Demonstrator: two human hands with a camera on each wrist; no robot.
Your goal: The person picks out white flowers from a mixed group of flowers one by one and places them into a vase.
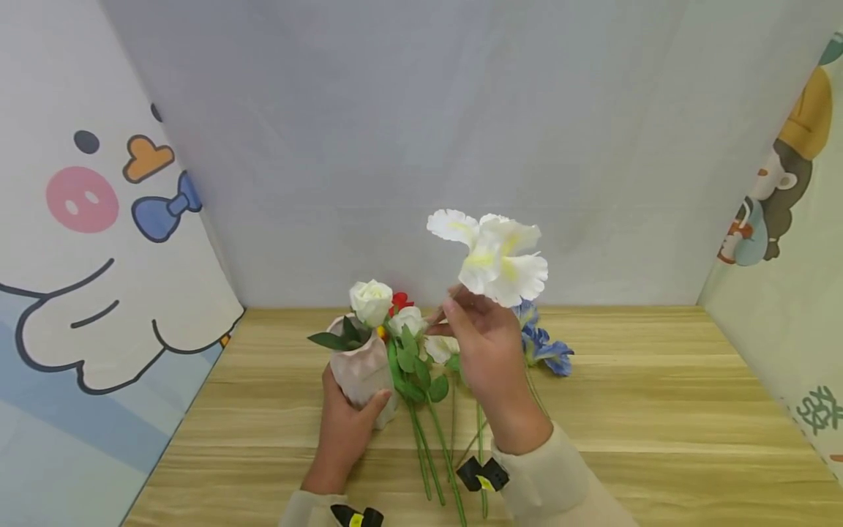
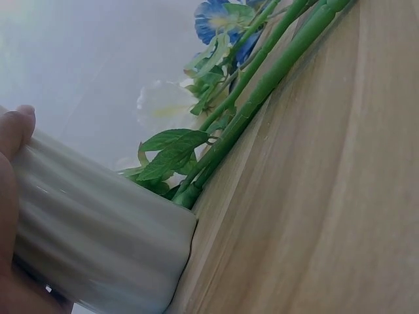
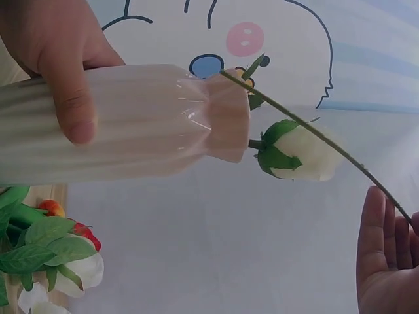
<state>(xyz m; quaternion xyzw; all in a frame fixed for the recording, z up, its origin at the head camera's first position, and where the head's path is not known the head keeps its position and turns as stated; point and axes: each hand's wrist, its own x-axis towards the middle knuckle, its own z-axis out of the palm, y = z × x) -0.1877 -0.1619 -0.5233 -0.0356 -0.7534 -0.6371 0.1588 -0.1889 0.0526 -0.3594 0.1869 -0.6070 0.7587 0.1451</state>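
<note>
Inside one vase (image 1: pixel 361 371), one white rose (image 1: pixel 371 301)

Vase (image 1: pixel 358 369): softly lit in the head view; tiny shiny spots by its neck in the right wrist view.
Big white flower (image 1: pixel 490 260): very bright, up and to the right of the vase, its petals nearly washed out.
Back wall (image 1: pixel 421 146): dull gray behind the vase.
Pale flower (image 2: pixel 160 108): foggy and blurry above the vase in the dim left wrist view.
Blue flowers (image 2: pixel 213 23): fuzzy too, farther up from the vase.
</note>
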